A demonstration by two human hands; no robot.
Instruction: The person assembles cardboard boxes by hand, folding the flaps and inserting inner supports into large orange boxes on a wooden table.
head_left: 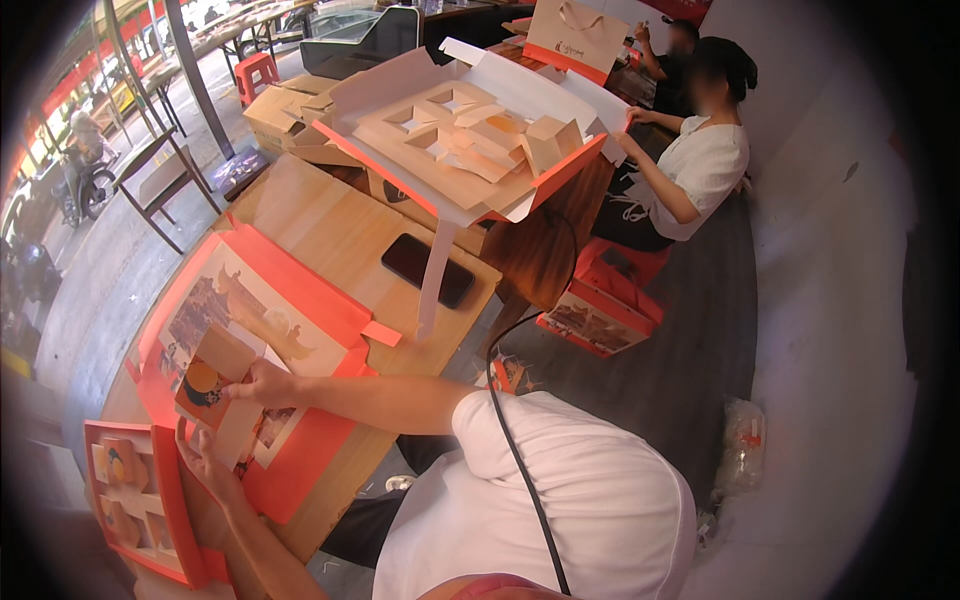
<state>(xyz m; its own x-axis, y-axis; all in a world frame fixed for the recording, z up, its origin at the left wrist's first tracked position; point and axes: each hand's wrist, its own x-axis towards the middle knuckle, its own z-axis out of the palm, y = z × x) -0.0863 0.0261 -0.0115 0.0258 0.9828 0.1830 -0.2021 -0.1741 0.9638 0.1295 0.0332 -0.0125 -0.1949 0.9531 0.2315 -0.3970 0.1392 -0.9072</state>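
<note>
My right hand (264, 386) is closed on a folded brown cardboard piece (206, 378) printed with an orange disc on a dark patch. Just below it, my left hand (205, 462) has its fingers apart, close to the piece's lower edge; whether it touches cannot be made out. Both hands are over a flat, unfolded orange-red box sheet (300, 490) with a printed picture on its pale middle. At the lower left stands an orange-rimmed box tray (180, 500) with cardboard inserts, one bearing a similar orange disc.
A black phone (428, 270) lies on the wooden table (300, 215). Beyond it, a large open box (380, 85) holds cardboard inserts. A seated person (700, 150) touches its far flap. Orange gift boxes (600, 315) sit right of the table. A black cable (492, 370) hangs nearby.
</note>
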